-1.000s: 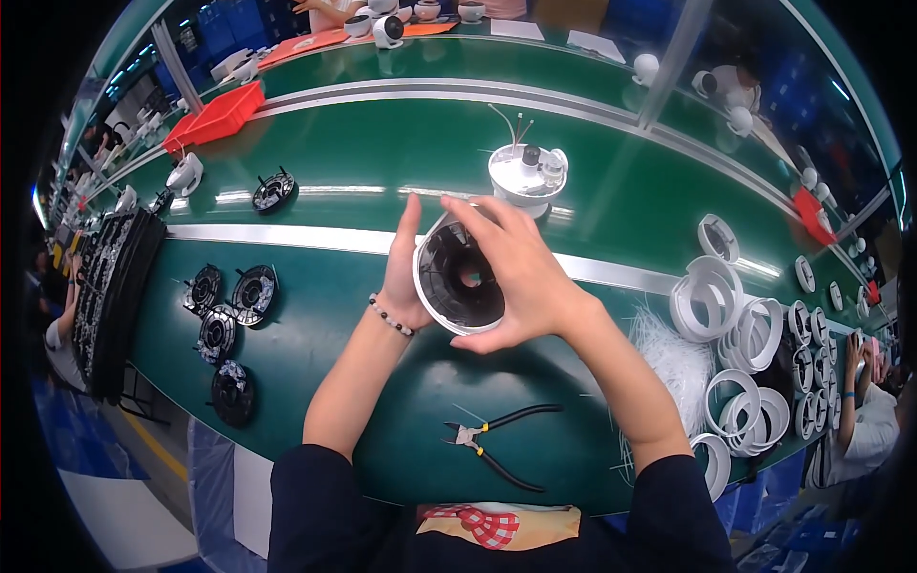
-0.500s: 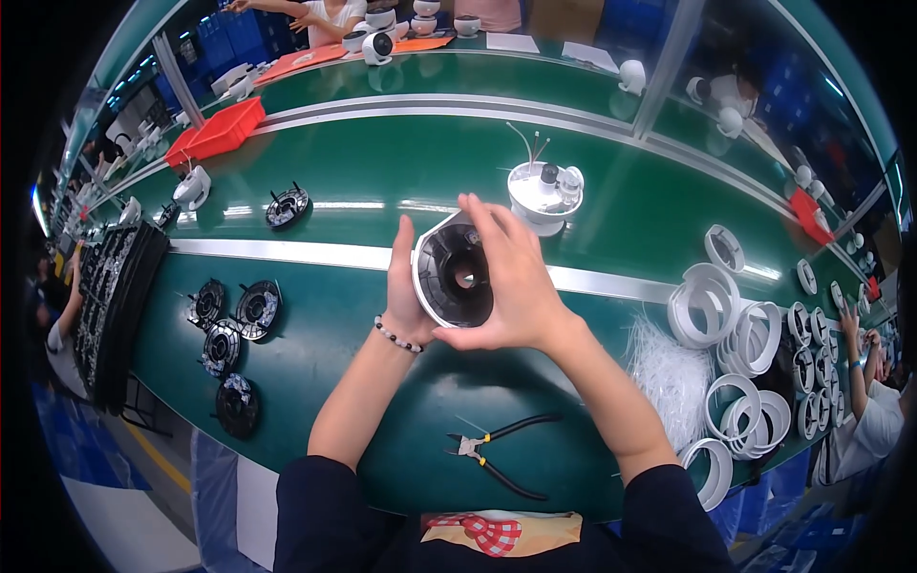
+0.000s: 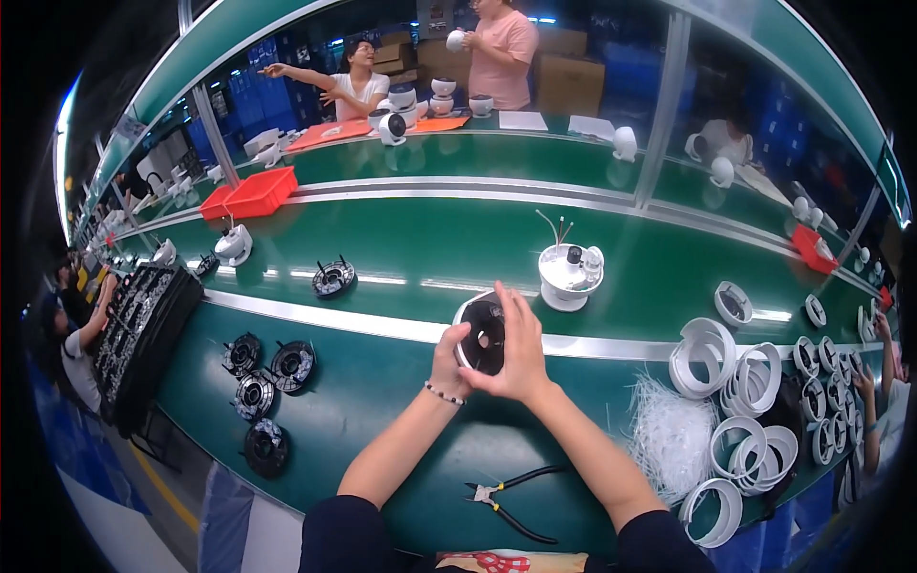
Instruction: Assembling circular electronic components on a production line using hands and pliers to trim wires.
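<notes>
Between both hands, above the bench, I hold a round black plastic housing point(image 3: 485, 357) with a central hole and a white ring around its rim. My left hand point(image 3: 447, 357) supports it from the left, thumb against the edge. My right hand point(image 3: 521, 350) wraps the right side, its fingers over the top and its thumb below. Beyond the hands stands a white camera base point(image 3: 570, 277) with a small dark cylinder and loose wires sticking up. Nearer to me lie diagonal cutters point(image 3: 486, 494) with black and yellow handles, spread apart.
Several black round parts point(image 3: 254, 394) lie to the left. On the right are a heap of clear plastic strips point(image 3: 673, 439) and several white rings point(image 3: 705, 358). Red bins point(image 3: 263, 194) stand at the back left. People work across the bench and at both sides.
The view has tilted upward, so the bench sits lower in the picture and more of the people opposite shows. The housing in my hands has turned and appears narrower.
</notes>
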Motion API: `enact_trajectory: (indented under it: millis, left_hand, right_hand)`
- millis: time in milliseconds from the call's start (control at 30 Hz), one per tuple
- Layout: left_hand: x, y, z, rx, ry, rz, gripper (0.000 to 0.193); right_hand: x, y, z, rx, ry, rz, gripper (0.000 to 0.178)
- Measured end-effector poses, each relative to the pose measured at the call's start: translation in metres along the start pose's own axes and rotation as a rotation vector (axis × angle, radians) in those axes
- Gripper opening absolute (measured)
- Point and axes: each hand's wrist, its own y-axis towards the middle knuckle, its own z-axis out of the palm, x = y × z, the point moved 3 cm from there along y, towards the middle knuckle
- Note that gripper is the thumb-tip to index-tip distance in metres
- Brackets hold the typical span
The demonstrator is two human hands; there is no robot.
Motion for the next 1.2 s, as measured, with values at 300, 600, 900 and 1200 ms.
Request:
enact_trajectory:
  millis: [300, 600, 900, 1200]
  left_hand:
    - [-0.004, 0.102, -0.093, -0.385, 0.059, 0.061, 0.028]
    - [-0.034, 0.160, -0.162, -0.734, 0.435, 0.229, 0.020]
    - [0.087, 0.177, 0.010, -0.231, 1.620, 0.289, 0.056]
    - [0.136, 0.156, 0.036, -0.070, 0.682, -0.252, 0.048]
  right_hand:
    - [0.028, -0.083, -0.037, 0.643, -0.114, 0.115, 0.086]
    - [0.067, -0.163, -0.061, 0.943, -0.146, 0.106, 0.091]
    - [0.052, -0.161, -0.090, 0.869, -0.216, 0.229, 0.076]
    - [0.018, -0.141, -0.170, 0.161, 0.054, 0.519, 0.056]
